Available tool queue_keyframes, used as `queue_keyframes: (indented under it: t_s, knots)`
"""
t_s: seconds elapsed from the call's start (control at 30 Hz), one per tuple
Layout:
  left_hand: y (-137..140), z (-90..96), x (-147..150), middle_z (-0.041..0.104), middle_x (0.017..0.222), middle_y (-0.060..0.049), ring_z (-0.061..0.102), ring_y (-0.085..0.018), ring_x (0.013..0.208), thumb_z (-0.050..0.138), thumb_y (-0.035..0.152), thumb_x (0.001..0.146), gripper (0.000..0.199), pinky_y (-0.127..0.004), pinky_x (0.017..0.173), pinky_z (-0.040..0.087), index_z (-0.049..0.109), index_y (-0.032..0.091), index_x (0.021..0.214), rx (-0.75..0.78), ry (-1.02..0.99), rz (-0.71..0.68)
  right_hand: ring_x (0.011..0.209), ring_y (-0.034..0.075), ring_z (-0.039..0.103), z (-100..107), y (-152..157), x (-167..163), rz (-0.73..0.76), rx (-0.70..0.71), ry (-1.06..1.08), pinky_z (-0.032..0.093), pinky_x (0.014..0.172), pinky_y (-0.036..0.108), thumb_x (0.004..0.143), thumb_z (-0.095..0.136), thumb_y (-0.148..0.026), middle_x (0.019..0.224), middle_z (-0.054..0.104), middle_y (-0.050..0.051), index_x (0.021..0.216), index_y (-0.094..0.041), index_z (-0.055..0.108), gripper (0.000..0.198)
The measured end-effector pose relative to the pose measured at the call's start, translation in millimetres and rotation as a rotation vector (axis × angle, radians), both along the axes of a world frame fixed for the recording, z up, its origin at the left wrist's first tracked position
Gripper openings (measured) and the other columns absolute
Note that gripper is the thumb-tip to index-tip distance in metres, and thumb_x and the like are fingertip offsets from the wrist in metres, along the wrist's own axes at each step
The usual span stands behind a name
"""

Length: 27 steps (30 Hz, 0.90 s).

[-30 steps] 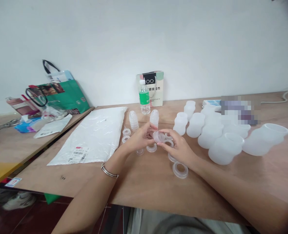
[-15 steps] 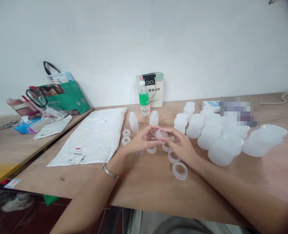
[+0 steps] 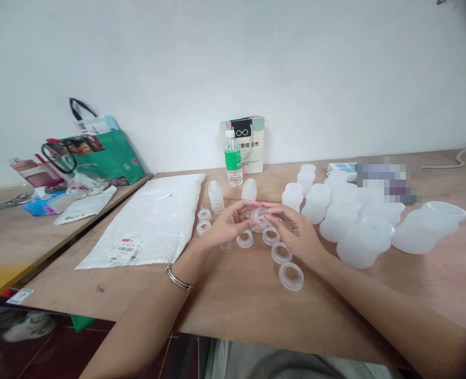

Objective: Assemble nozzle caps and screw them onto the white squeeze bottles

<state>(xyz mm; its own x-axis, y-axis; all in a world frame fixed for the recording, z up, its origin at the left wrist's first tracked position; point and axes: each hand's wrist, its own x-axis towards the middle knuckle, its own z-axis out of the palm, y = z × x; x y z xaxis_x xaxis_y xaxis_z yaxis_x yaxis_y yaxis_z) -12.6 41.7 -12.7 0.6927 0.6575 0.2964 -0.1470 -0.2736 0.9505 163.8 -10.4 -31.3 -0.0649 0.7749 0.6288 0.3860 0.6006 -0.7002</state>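
Note:
Over the middle of the table, my left hand (image 3: 233, 223) and my right hand (image 3: 294, 231) meet around a translucent bottle ring (image 3: 257, 213). The fingers of both hands pinch it and partly hide it; whether a teat sits inside I cannot tell. Below lie several loose bottle rings, the nearest ring (image 3: 291, 276) flat on the wood. Left of my left hand are two small clear teats, one teat (image 3: 203, 227) in front of the other. Behind my hands stand two clear domed caps, a left cap (image 3: 216, 196) and a right cap (image 3: 249, 189).
Several frosted bottle bodies (image 3: 365, 242) stand at the right. A white plastic mailer (image 3: 150, 216) lies at the left. At the back are a water bottle (image 3: 233, 160) and a paper bag (image 3: 256, 158). A green bag (image 3: 114, 158) stands on the far-left table.
The held ring has tilted between my fingers, and my left hand has shifted slightly. Loose rings below my hands show more fully. Everything else on the table stays put.

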Motion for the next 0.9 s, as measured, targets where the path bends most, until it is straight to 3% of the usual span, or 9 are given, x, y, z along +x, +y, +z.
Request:
queue_keyframes:
  t_s: [0.1,0.23,0.4,0.63,0.8,0.9]
  knots:
    - [-3.7,1.9,0.3,0.059,0.109,-0.008,0.058,-0.014,0.089,0.06,0.023,0.079,0.038,-0.026,0.077,0.046,0.053,0.02,0.117,0.059,0.047,-0.005,0.094,0.018,0.056,1.8,-1.5,-0.3,-0.14,0.163,-0.056,0.045,0.085,0.035,0.084,0.053,-0.023,0.099,0.056,0.005,0.086,-0.023,0.063,0.01]
    - [-7.6,1.8,1.4,0.06,0.108,-0.007,0.057,-0.015,0.09,0.065,0.025,0.075,0.046,-0.027,0.076,0.045,0.052,0.021,0.119,0.161,0.116,0.055,0.074,0.015,0.055,1.6,-3.2,-2.0,-0.074,0.178,-0.089,0.046,0.069,0.03,0.086,0.05,-0.02,0.081,0.057,0.002,0.087,-0.022,0.058,0.008]
    - [-9.0,0.1,4.8,0.061,0.104,-0.005,0.056,-0.017,0.095,0.072,0.025,0.067,0.046,-0.031,0.084,0.044,0.059,0.02,0.11,0.235,0.12,0.134,0.073,0.015,0.056,0.2,-3.7,-3.5,-0.059,0.25,-0.105,0.046,0.067,0.029,0.086,0.049,-0.017,0.079,0.059,0.002,0.085,-0.021,0.054,0.008]
    - [-12.0,3.6,7.3,0.063,0.103,-0.005,0.055,-0.018,0.098,0.073,0.025,0.066,0.041,-0.031,0.089,0.042,0.062,0.021,0.106,0.237,0.033,0.122,0.075,0.017,0.06,2.1,-9.5,2.3,-0.082,0.532,-0.186,0.05,0.065,0.033,0.082,0.049,-0.009,0.079,0.064,0.003,0.088,-0.024,0.055,0.018]
    - [-16.9,8.2,7.4,0.064,0.105,-0.005,0.055,-0.02,0.1,0.073,0.025,0.066,0.042,-0.032,0.089,0.043,0.062,0.021,0.106,0.258,0.051,0.108,0.073,0.018,0.062,3.4,-13.8,4.2,-0.072,0.561,-0.221,0.05,0.062,0.033,0.08,0.048,-0.009,0.078,0.066,0.003,0.087,-0.026,0.056,0.02]
    - [-21.1,8.4,9.2,0.063,0.106,-0.005,0.056,-0.02,0.099,0.071,0.024,0.069,0.042,-0.032,0.088,0.043,0.06,0.022,0.109,0.261,0.059,0.1,0.07,0.017,0.06,7.6,-14.8,2.0,-0.115,0.501,-0.131,0.048,0.06,0.032,0.081,0.049,-0.01,0.074,0.062,0.002,0.083,-0.025,0.056,0.016]
